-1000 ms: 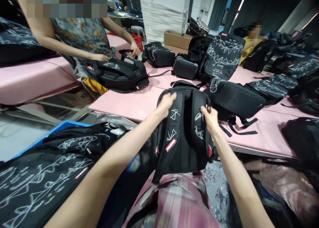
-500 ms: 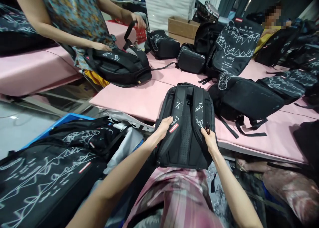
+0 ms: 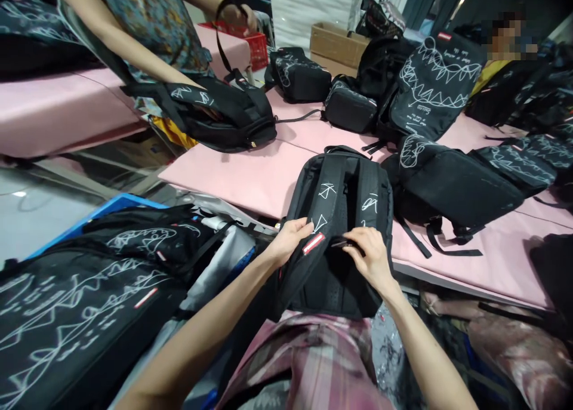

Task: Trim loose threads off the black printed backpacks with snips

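A black backpack (image 3: 358, 287) leans over the table's front edge with its shoulder straps up, white scribbles printed on them. My left hand (image 3: 289, 238) is closed on the left shoulder strap (image 3: 320, 210), beside its small red label (image 3: 313, 243). That strap is pulled a little off the back panel. My right hand (image 3: 370, 256) is pinched around small dark thread snips (image 3: 341, 242), whose tip is at the inner edge of the left strap, over the middle of the bag. Part of the right strap is hidden behind my right hand.
Across the pink table (image 3: 250, 180), a co-worker's arms handle another black backpack (image 3: 224, 114). More scribbled backpacks (image 3: 461, 171) stand to the right and behind. A blue bin (image 3: 111, 204) heaped with bags (image 3: 89, 314) is at my left. A cardboard box (image 3: 335, 45) stands at the back.
My right hand has left the right strap and moved left to the bag's middle, with the snips turned toward the left strap. My left hand has lifted that strap slightly.
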Action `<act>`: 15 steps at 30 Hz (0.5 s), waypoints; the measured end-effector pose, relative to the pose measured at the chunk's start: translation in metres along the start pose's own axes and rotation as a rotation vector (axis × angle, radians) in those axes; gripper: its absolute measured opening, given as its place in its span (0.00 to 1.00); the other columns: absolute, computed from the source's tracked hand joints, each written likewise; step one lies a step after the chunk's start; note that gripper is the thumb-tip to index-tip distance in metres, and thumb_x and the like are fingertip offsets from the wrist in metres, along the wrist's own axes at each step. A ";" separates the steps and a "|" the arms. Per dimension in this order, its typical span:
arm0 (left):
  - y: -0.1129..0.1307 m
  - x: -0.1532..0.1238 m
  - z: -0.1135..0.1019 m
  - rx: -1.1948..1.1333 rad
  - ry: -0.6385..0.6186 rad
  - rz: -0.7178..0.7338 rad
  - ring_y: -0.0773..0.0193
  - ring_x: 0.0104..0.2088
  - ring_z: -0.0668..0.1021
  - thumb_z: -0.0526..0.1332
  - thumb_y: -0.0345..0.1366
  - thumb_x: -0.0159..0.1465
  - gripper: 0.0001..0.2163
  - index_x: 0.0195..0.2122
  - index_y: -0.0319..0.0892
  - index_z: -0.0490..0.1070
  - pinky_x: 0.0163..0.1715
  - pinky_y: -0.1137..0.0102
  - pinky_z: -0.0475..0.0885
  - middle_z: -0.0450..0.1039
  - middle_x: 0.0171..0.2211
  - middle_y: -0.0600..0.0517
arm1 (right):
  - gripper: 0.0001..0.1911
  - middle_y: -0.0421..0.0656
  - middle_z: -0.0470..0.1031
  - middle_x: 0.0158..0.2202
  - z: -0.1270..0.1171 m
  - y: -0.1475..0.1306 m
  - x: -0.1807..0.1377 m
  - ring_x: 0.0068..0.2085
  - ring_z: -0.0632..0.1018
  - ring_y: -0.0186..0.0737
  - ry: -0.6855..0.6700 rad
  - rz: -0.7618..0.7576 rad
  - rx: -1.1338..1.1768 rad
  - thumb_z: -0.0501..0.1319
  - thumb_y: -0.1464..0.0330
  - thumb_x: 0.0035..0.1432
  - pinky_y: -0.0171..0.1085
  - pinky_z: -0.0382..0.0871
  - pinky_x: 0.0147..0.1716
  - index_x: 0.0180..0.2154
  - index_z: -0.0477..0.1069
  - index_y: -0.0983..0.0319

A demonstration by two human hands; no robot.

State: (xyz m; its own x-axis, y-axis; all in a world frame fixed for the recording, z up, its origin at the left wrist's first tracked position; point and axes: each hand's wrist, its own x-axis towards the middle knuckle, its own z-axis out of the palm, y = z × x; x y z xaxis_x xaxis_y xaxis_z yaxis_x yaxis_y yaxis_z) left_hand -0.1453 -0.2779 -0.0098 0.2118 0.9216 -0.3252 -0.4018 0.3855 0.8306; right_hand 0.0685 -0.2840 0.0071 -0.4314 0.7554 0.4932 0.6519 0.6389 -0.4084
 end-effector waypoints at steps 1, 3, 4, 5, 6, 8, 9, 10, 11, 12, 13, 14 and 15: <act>0.004 -0.004 0.000 0.012 -0.012 -0.011 0.68 0.23 0.73 0.68 0.44 0.48 0.16 0.32 0.36 0.71 0.25 0.74 0.66 0.74 0.25 0.52 | 0.09 0.45 0.73 0.38 0.001 -0.001 0.007 0.40 0.72 0.42 -0.019 -0.066 0.015 0.58 0.65 0.59 0.42 0.64 0.40 0.42 0.71 0.58; 0.012 -0.009 -0.001 0.035 -0.019 -0.026 0.69 0.21 0.71 0.68 0.44 0.48 0.16 0.30 0.36 0.71 0.23 0.74 0.64 0.72 0.22 0.53 | 0.09 0.44 0.73 0.37 0.002 -0.001 0.018 0.39 0.71 0.42 -0.027 -0.144 0.032 0.59 0.65 0.58 0.43 0.63 0.39 0.42 0.72 0.57; 0.015 -0.011 -0.002 0.043 -0.020 -0.027 0.69 0.21 0.71 0.68 0.45 0.47 0.16 0.28 0.36 0.71 0.23 0.74 0.63 0.71 0.22 0.54 | 0.10 0.45 0.72 0.37 0.003 -0.001 0.022 0.39 0.71 0.42 -0.034 -0.164 0.055 0.59 0.65 0.58 0.43 0.64 0.39 0.43 0.71 0.57; 0.018 -0.013 -0.002 0.048 -0.021 -0.025 0.70 0.20 0.70 0.68 0.45 0.47 0.16 0.27 0.36 0.70 0.22 0.75 0.62 0.71 0.21 0.54 | 0.12 0.45 0.72 0.37 0.003 -0.001 0.026 0.38 0.71 0.42 -0.047 -0.178 0.088 0.59 0.66 0.58 0.43 0.65 0.38 0.45 0.70 0.57; 0.020 -0.014 -0.003 0.054 -0.023 -0.018 0.70 0.20 0.69 0.68 0.45 0.47 0.16 0.25 0.36 0.70 0.22 0.75 0.61 0.70 0.20 0.54 | 0.12 0.45 0.72 0.37 0.002 -0.001 0.030 0.38 0.71 0.42 -0.065 -0.188 0.126 0.58 0.66 0.59 0.43 0.65 0.38 0.46 0.69 0.58; 0.023 -0.017 -0.003 0.067 -0.021 0.001 0.72 0.19 0.67 0.67 0.45 0.47 0.16 0.23 0.36 0.68 0.21 0.76 0.60 0.67 0.18 0.56 | 0.12 0.46 0.72 0.37 0.000 -0.002 0.035 0.39 0.71 0.42 -0.099 -0.201 0.187 0.58 0.67 0.59 0.43 0.66 0.38 0.46 0.68 0.59; 0.025 -0.018 -0.003 0.072 -0.019 0.008 0.72 0.19 0.66 0.67 0.45 0.47 0.16 0.22 0.36 0.68 0.21 0.76 0.59 0.67 0.18 0.56 | 0.11 0.46 0.72 0.37 -0.001 -0.003 0.036 0.39 0.71 0.42 -0.106 -0.203 0.201 0.58 0.68 0.59 0.43 0.67 0.38 0.45 0.68 0.59; 0.026 -0.019 -0.003 0.078 -0.018 0.011 0.72 0.19 0.66 0.67 0.45 0.47 0.16 0.22 0.36 0.68 0.20 0.76 0.58 0.66 0.18 0.56 | 0.10 0.46 0.71 0.37 -0.002 -0.004 0.038 0.39 0.71 0.42 -0.104 -0.204 0.203 0.58 0.69 0.59 0.43 0.67 0.38 0.44 0.69 0.59; 0.027 -0.019 -0.003 0.085 -0.022 0.009 0.72 0.19 0.66 0.67 0.45 0.47 0.16 0.22 0.36 0.68 0.20 0.76 0.58 0.66 0.18 0.56 | 0.08 0.46 0.71 0.36 -0.003 -0.005 0.039 0.39 0.71 0.42 -0.099 -0.206 0.199 0.58 0.69 0.59 0.43 0.67 0.38 0.42 0.70 0.59; 0.027 -0.020 -0.004 0.091 -0.029 0.005 0.72 0.19 0.66 0.67 0.45 0.47 0.16 0.23 0.36 0.68 0.20 0.76 0.58 0.66 0.18 0.56 | 0.07 0.45 0.70 0.36 -0.004 -0.006 0.040 0.39 0.71 0.42 -0.096 -0.209 0.193 0.58 0.69 0.58 0.42 0.67 0.38 0.41 0.70 0.59; 0.028 -0.021 -0.004 0.098 -0.036 0.001 0.71 0.19 0.66 0.67 0.45 0.47 0.16 0.23 0.36 0.68 0.20 0.76 0.58 0.66 0.19 0.56 | 0.07 0.45 0.70 0.35 -0.005 -0.007 0.042 0.38 0.71 0.41 -0.096 -0.214 0.187 0.58 0.70 0.58 0.42 0.67 0.37 0.40 0.71 0.59; 0.028 -0.021 -0.005 0.104 -0.042 -0.002 0.71 0.19 0.66 0.67 0.46 0.47 0.16 0.23 0.36 0.68 0.20 0.76 0.57 0.66 0.19 0.55 | 0.06 0.45 0.69 0.35 -0.006 -0.008 0.043 0.38 0.70 0.41 -0.100 -0.219 0.182 0.59 0.69 0.58 0.41 0.67 0.36 0.39 0.71 0.58; 0.028 -0.021 -0.005 0.111 -0.046 -0.003 0.72 0.19 0.66 0.67 0.46 0.47 0.16 0.23 0.36 0.69 0.19 0.76 0.57 0.66 0.19 0.55 | 0.06 0.44 0.69 0.34 -0.006 -0.009 0.044 0.37 0.70 0.41 -0.106 -0.225 0.175 0.59 0.69 0.58 0.41 0.67 0.36 0.39 0.71 0.58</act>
State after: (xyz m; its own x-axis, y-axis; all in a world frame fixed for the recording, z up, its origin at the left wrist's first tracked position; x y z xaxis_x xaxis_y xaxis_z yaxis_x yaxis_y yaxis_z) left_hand -0.1658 -0.2865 0.0178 0.2542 0.9164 -0.3091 -0.3008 0.3787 0.8753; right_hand 0.0480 -0.2573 0.0371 -0.6214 0.5971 0.5073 0.4191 0.8004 -0.4287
